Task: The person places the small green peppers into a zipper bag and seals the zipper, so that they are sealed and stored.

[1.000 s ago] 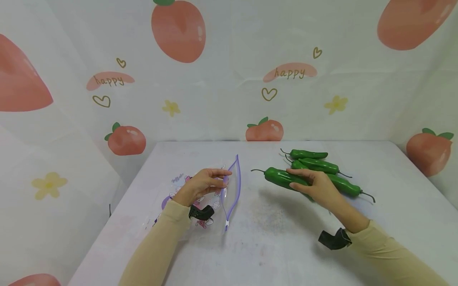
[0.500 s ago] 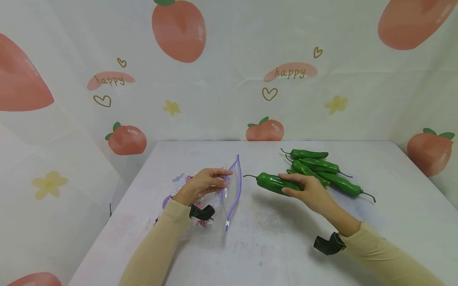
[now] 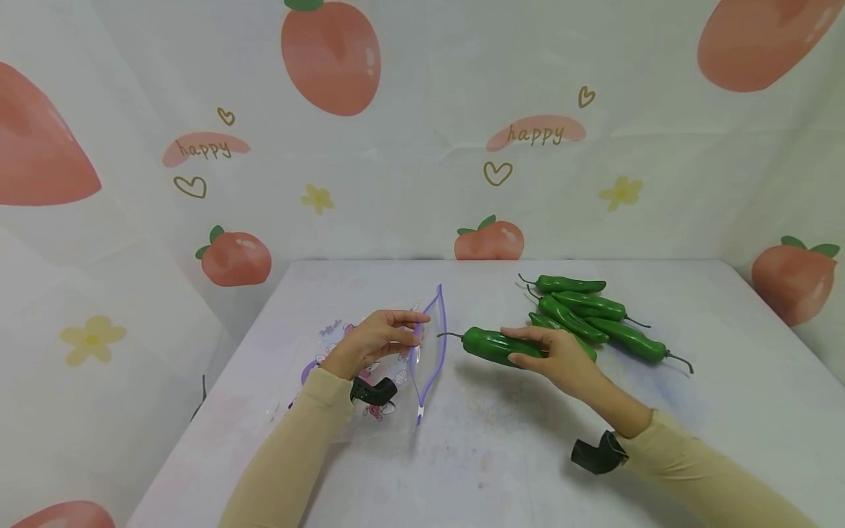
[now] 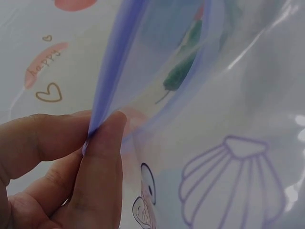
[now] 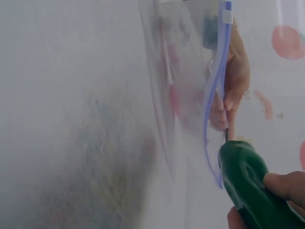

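Note:
My left hand (image 3: 372, 343) pinches one side of the mouth of a clear zip bag (image 5: 181, 71) with a purple zip strip and printed pictures. The bag's mouth gapes toward the right, and a white slider (image 3: 420, 412) sits at its near end. In my right hand (image 3: 564, 363) is a long green pepper (image 3: 485, 345), gripped between thumb and fingers, above the table. Its thin stem points left and overlaps the bag's mouth in the head view. Through the bag, the left wrist view shows the pepper (image 4: 183, 64) blurred. My right palm hides its rear end.
Several more green peppers (image 3: 627, 341) lie in a loose group at the table's back right. The white table (image 3: 488, 469) has faint stains in the middle. Behind it hangs a pale cloth (image 3: 409, 169) printed with peaches.
My right hand has carried the pepper left, away from the group and up to the bag's mouth. The left hand and bag have stayed almost still.

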Tool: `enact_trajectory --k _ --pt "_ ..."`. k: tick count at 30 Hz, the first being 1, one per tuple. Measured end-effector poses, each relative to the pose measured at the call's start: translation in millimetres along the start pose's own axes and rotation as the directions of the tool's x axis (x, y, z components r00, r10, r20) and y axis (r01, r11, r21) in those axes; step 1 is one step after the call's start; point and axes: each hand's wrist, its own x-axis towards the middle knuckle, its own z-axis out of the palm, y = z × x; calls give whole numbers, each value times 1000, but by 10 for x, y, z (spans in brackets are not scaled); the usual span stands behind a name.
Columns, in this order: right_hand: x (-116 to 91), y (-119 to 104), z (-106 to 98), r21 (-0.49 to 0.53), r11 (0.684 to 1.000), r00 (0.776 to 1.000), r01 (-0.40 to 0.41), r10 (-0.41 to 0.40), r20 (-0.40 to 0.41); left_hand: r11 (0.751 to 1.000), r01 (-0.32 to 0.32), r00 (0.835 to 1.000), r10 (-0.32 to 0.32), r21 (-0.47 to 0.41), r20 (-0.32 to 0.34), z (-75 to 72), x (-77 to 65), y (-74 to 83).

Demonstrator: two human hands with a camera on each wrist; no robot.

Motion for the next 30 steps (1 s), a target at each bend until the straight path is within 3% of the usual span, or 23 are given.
enact_trajectory --k 30 --pt "78 -73 159 -23 999 997 33 -31 73 1000 17 1000 -17 -3 11 7 17 -9"
